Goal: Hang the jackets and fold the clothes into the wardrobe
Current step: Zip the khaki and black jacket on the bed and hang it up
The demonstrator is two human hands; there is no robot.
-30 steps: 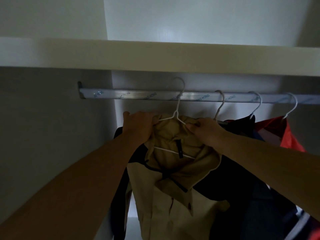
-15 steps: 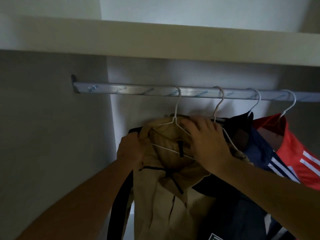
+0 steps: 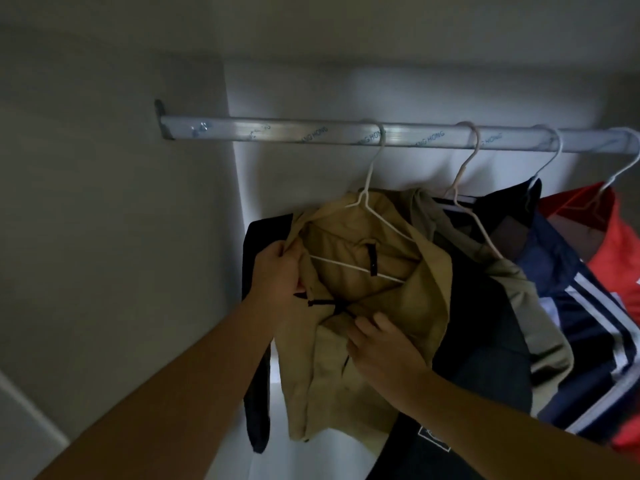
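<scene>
Left hand [image 3: 277, 271]: fingers curled, gripping the tan jacket [image 3: 367, 341] collar — jacket on the white hanger [image 3: 369, 216].
Right hand [image 3: 377, 348]: fingertips pinching the jacket front.

The single head-worn camera (wide-angle, its edges bowing) looked forward into the pale grey wardrobe [image 3: 104, 237] from close in, facing the silver metal hanging rail [image 3: 277, 131], whose left end sat upper left in view.

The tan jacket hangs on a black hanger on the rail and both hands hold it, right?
No, the hanger is white, not black; the head view shows it. The tan jacket does hang from it on the rail, and the left hand and right hand both hold it.
</scene>
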